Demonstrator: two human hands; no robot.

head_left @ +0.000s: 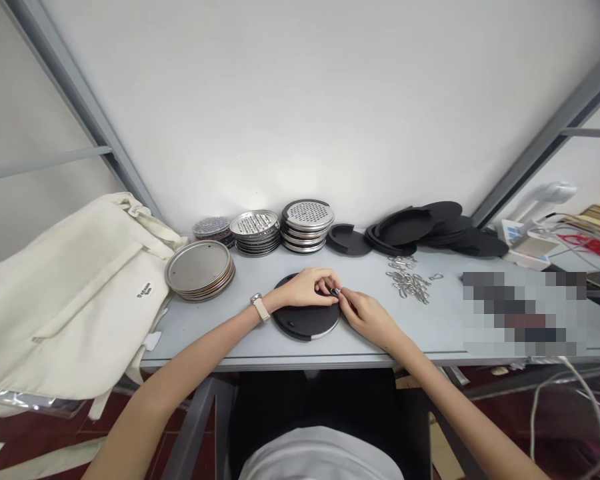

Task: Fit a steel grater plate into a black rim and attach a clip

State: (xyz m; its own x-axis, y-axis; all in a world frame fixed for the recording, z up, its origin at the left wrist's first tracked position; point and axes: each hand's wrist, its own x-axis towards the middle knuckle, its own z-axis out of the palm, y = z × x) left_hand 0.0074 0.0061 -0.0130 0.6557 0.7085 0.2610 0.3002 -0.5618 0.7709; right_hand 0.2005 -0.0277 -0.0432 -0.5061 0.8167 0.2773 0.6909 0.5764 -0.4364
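A black disc (305, 323) is set at the front edge of a grey counter (260, 330); a small metal clip (335, 291) at its rim is pinched by the fingers of the right hand (369, 317), those of the left hand (307, 288) being curled beside it. Behind the disc, stacked graters (307, 230) are backed by a white wall (300, 100).

White wall (300, 100), 2 grey posts (slanted), red floor (510, 413).
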